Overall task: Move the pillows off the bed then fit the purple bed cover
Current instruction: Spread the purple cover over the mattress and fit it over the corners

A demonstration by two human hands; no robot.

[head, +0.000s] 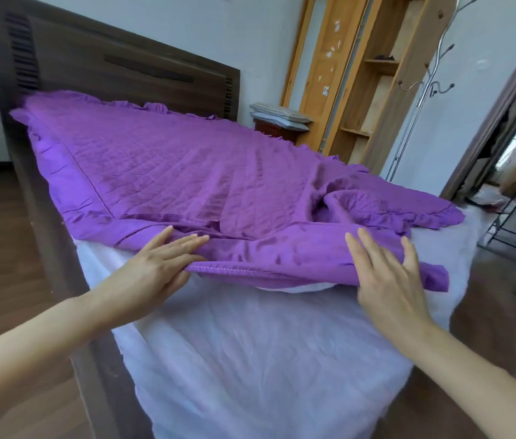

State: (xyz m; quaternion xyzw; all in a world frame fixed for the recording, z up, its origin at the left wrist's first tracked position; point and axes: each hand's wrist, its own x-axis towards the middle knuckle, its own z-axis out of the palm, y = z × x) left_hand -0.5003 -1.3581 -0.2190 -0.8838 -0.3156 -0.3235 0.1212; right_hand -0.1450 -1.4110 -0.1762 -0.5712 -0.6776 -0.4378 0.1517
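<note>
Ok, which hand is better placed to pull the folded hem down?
Left, probably: the left hand meets the hem edge of the purple bed cover; the right hand lies flat on top.

The bed cover [168,172] lies on the far part of the mattress [250,359], up against the headboard [123,58] at 11 o'clock. The left hand [152,270] and the right hand [389,280] rest on its near edge. At 1 o'clock, pillows [278,117] sit on a nightstand [277,131] beside a shelf unit [373,90]. A coat stand [421,99] stands at 2 o'clock.
</note>
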